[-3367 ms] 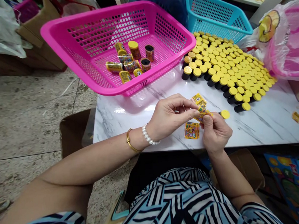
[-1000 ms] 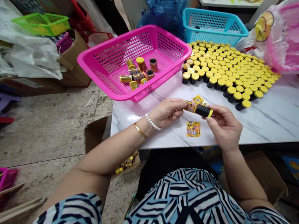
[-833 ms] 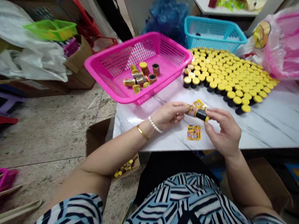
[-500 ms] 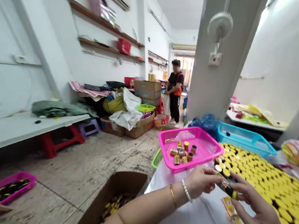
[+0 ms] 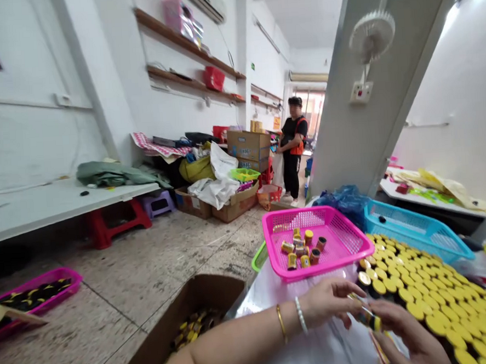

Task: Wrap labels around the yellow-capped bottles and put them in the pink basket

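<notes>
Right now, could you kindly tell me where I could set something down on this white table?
A strip of white tabletop shows between the pink basket and the left forearm; rightward it is crowded with packed yellow-capped tubes.

**Magenta, turquoise and rows of yellow**

Yellow caps [image 5: 415,298] crowd the right of the white desk [image 5: 276,317], and a black tube [image 5: 370,321] with a yellow band shows at its near edge. Behind them sit a magenta plastic basket [image 5: 317,221] and a turquoise plastic basket [image 5: 414,232], both with a square-holed lattice pattern, and a crumpled blue plastic bag [image 5: 338,198]. A gold bangle [image 5: 281,322] and a white pearl bracelet [image 5: 301,314] circle the wrist. The terrazzo floor [image 5: 108,267] is speckled grey. On it stand a red stool [image 5: 116,222], a purple stool [image 5: 157,203] and a magenta tray [image 5: 36,293]. Farther back, a co-worker [image 5: 293,151] wears a black T-shirt [image 5: 290,138] and an orange vest [image 5: 299,145]. A lime-green basket [image 5: 243,175] sits on a cardboard box.
</notes>
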Available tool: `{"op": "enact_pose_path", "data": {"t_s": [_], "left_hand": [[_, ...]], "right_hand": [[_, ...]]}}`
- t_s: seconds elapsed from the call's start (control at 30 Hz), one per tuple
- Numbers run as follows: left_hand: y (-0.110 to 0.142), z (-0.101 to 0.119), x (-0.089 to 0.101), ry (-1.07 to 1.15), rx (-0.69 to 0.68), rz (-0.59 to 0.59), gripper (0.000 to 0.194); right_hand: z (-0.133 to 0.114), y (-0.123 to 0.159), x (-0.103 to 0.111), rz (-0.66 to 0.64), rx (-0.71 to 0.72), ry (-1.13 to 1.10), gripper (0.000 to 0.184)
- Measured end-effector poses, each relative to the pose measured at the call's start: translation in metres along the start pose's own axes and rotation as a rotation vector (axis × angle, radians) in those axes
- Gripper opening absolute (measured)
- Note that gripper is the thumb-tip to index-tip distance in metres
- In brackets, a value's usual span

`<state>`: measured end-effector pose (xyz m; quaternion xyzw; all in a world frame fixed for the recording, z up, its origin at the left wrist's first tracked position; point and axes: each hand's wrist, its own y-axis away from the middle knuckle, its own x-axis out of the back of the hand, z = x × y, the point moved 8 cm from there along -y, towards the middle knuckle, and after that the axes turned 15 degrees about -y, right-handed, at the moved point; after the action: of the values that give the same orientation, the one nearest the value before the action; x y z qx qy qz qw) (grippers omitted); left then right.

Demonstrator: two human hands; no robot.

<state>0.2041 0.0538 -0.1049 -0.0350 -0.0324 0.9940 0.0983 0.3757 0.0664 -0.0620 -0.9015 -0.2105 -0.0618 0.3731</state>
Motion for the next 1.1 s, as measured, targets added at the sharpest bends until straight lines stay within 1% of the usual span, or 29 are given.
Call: {"op": "enact_pose_path", "data": {"t_s": [0.03,0.07,0.1,0.17,0.23,0.27,0.37,0.43,0.5,0.53,0.57,0.6,0.67,0.7,0.73,0.77,0.83,0.9,0.93,1.0,1.07,1.1], "left_hand": [[0.001,0.002,-0.002,-0.037,-0.009,-0.032,0.034],[0.001,0.004,-0.003,-0.050,-0.017,-0.055,0.034],[0.000,0.004,-0.004,-0.055,-0.028,-0.079,0.036],[-0.006,0.001,-0.001,-0.056,-0.055,-0.064,0.041],[-0.013,-0.011,-0.001,0.000,-0.012,-0.076,0.048],[-0.015,-0.015,0.002,-0.011,-0.014,-0.048,0.049],[-0.016,-0.016,0.009,-0.046,-0.076,0.018,0.045],[-0.014,-0.013,0.009,-0.059,-0.101,0.009,0.043],[-0.012,-0.011,0.007,-0.069,-0.098,-0.006,0.043],[-0.011,-0.009,0.007,-0.079,-0.099,-0.001,0.042],[-0.011,-0.007,0.006,-0.094,-0.109,0.014,0.041],[-0.010,-0.003,0.007,-0.113,-0.129,0.034,0.039],[-0.009,0.002,0.006,-0.148,-0.160,0.057,0.038],[-0.009,0.003,0.005,-0.156,-0.151,0.047,0.040],[-0.010,0.001,0.003,-0.155,-0.124,0.028,0.042],[-0.011,-0.002,0.003,-0.148,-0.084,0.016,0.045],[-0.013,-0.009,0.004,-0.134,0.008,0.015,0.050],[-0.014,-0.015,0.006,-0.122,0.064,0.020,0.056],[-0.014,-0.018,0.005,-0.113,0.083,0.004,0.059],[-0.013,-0.024,0.001,-0.084,0.123,-0.062,0.062],[-0.011,-0.030,-0.004,-0.023,0.167,-0.100,0.063],[-0.010,-0.033,-0.005,0.018,0.189,-0.108,0.064]], "right_hand": [[-0.005,-0.001,0.000,-0.033,0.033,0.055,0.025],[-0.010,-0.002,-0.001,-0.069,0.070,0.109,0.023],[-0.014,-0.002,-0.001,-0.071,0.110,0.149,0.022],[-0.016,-0.003,-0.002,-0.061,0.144,0.182,0.030],[-0.015,-0.003,-0.005,-0.052,0.157,0.144,0.042],[-0.014,-0.003,-0.008,-0.050,0.169,0.139,0.043],[-0.010,-0.003,-0.010,-0.026,0.153,0.125,0.041],[-0.009,-0.003,-0.008,-0.012,0.131,0.132,0.037],[-0.009,-0.002,-0.007,0.005,0.116,0.142,0.032],[-0.006,-0.002,-0.006,0.023,0.084,0.125,0.030],[-0.001,-0.001,-0.005,0.050,0.021,0.074,0.028],[0.007,-0.001,-0.005,0.080,-0.075,-0.016,0.026],[0.028,0.003,-0.009,0.135,-0.310,-0.255,0.026],[0.037,0.005,-0.012,0.151,-0.412,-0.369,0.027],[0.043,0.006,-0.015,0.154,-0.483,-0.461,0.029],[0.046,0.006,-0.018,0.147,-0.525,-0.523,0.032],[0.047,0.004,-0.017,0.118,-0.551,-0.575,0.044],[0.046,0.001,-0.017,0.059,-0.553,-0.567,0.048],[0.045,0.001,-0.017,0.032,-0.553,-0.552,0.044],[0.046,0.002,-0.017,0.014,-0.548,-0.531,0.030],[0.046,0.003,-0.015,0.073,-0.517,-0.542,0.020],[0.047,0.004,-0.013,0.117,-0.496,-0.544,0.019]]}}
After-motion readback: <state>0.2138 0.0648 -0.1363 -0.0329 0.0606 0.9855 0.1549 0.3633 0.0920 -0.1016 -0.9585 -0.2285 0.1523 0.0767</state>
